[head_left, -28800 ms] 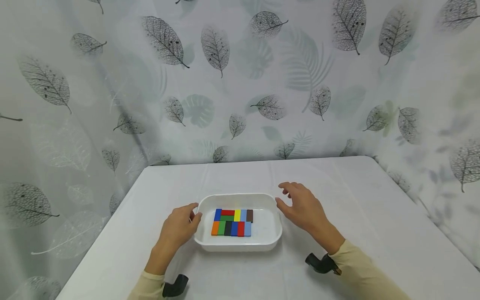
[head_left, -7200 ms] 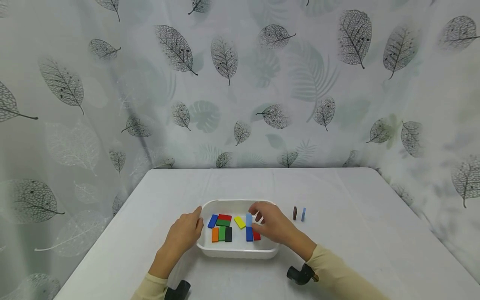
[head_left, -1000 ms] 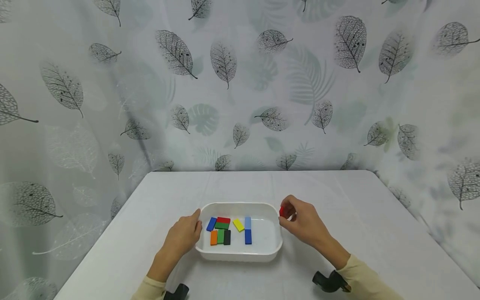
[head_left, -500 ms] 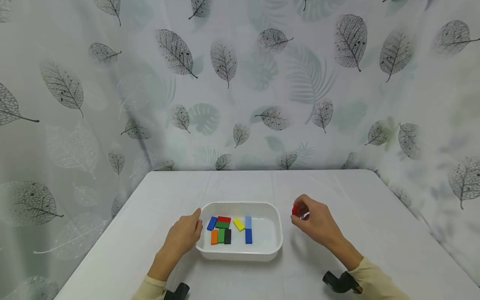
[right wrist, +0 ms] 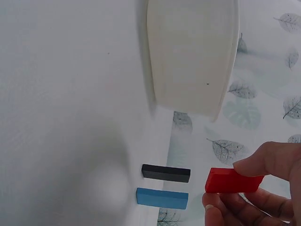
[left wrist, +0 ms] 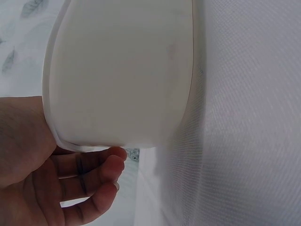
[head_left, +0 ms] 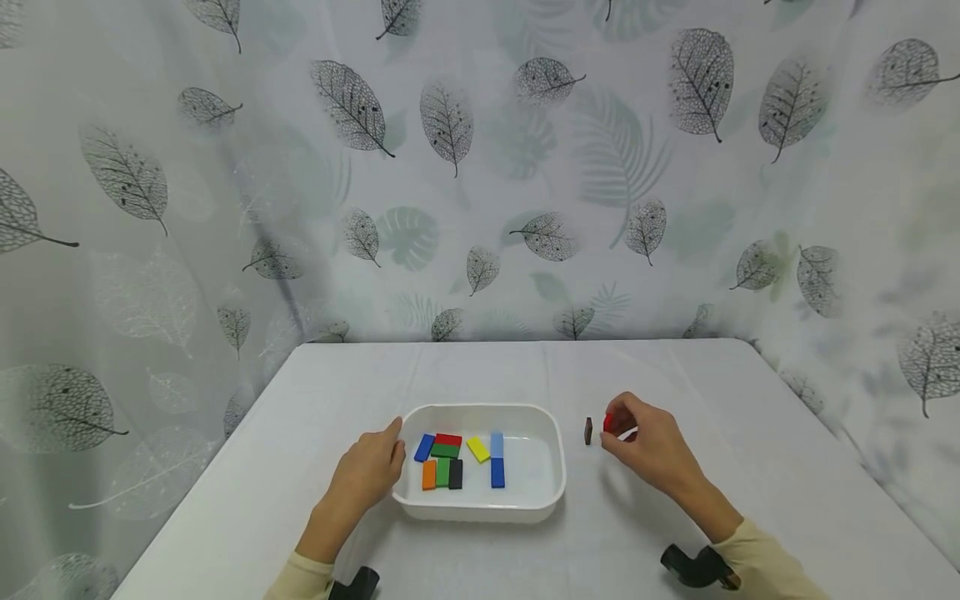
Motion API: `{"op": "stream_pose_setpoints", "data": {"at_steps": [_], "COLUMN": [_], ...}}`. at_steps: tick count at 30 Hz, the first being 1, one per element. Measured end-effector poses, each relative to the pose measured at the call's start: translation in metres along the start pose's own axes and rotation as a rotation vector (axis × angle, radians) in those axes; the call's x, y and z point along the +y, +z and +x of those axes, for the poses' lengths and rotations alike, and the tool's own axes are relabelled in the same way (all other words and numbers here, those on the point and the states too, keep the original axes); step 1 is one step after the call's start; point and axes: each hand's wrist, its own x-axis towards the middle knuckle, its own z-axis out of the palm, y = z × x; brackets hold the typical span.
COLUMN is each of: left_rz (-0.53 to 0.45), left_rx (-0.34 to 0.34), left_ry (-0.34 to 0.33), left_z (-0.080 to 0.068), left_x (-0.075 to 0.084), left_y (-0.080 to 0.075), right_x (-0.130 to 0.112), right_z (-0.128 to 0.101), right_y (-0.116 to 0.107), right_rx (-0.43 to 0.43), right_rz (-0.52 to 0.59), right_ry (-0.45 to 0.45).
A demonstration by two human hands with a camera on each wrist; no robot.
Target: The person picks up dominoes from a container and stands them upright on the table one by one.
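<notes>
From the head view, my right hand (head_left: 651, 446) has moved away from the white tray (head_left: 555, 492) during the last second and now is over the tabletop (head_left: 675, 367) to the right of it. My fingers pinch the red block (head_left: 607, 423), which I carried out from the tray. It is now just beside the brown block (head_left: 588, 431) that stands upright on the cloth. So one more block has left the tray, and I judge it is about to join the small row there. In the tray remain eight flat blocks: blue, red, green, yellow, light blue, orange, black and more.

From the left wrist view, my left hand (left wrist: 51, 183) rests against the outer wall of the tray (left wrist: 122, 80), fingers (left wrist: 94, 167) loosely bent under its rim, the same as before.

From the right wrist view, the red block (right wrist: 233, 181) is a thin, flat rectangle with clean edges, held by its end between thumb and fingers (right wrist: 268, 160). Near it stand the dark block (right wrist: 166, 173) and a light blue block (right wrist: 162, 198), parallel and apart from each other.
</notes>
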Motion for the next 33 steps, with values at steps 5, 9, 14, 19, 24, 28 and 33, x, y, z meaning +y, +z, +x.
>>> {"op": "stream_pose_setpoints", "data": {"at_steps": [5,9,14,19,24,28,33], "left_rz": [0.001,-0.001,-0.001,-0.004,-0.006,-0.007,0.000], "left_rx": [0.001,0.002,0.001,-0.004,-0.003,-0.005,-0.003], "left_ry": [-0.007,-0.011,-0.008,-0.015,-0.015,-0.015,-0.012], "left_z": [0.000,0.000,0.001,0.001,0.002,0.002,0.001], "left_x": [0.000,-0.001,-0.003,-0.001,-0.001,-0.002,-0.002], "left_y": [0.000,0.001,0.002,0.002,0.001,0.001,0.002], "right_x": [0.008,0.016,0.026,0.035,0.043,0.046,0.049], "right_z": [-0.002,-0.004,-0.006,-0.006,-0.005,-0.004,-0.003], "right_y": [-0.001,-0.001,-0.001,0.000,0.001,0.002,0.003], "right_rx": [0.008,0.007,-0.002,-0.018,-0.037,-0.061,-0.095], "right_rz": [0.001,-0.001,-0.020,-0.032,-0.041,-0.045,-0.052], "right_ry": [0.021,0.043,0.054,0.087,0.125,0.153,0.174]}}
